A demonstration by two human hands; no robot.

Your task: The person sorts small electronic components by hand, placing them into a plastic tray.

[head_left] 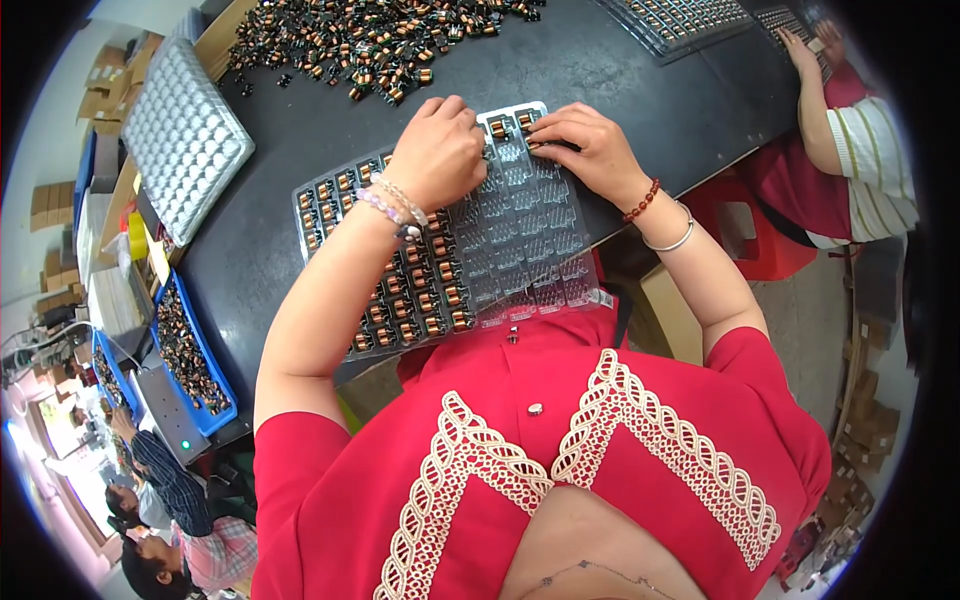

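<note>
Held the left hand (440,150) curled and the right hand (590,148) part-closed near the far edge of the clear tray (518,225), beside seated copper coils (500,127), with any gripped coil too hidden to tell, and likely called for light, level, square pressing.

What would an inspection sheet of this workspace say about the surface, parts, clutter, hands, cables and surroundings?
Surface: dark tabletop, smooth-looking.
Job's things: clear plastic tray, left side filled with copper-wound parts, many right-side pockets unfilled; loose heap beyond it.
Clutter: stacked pale trays at left; blue bin of parts.
Hands: left hand curled over the tray, grip hidden; right hand at its far right corner, fingertips by a part, grip unclear.
Cables: thin pale cord, apparently, far left.
Surroundings: cardboard boxes, red stool, another person's arm.
</note>
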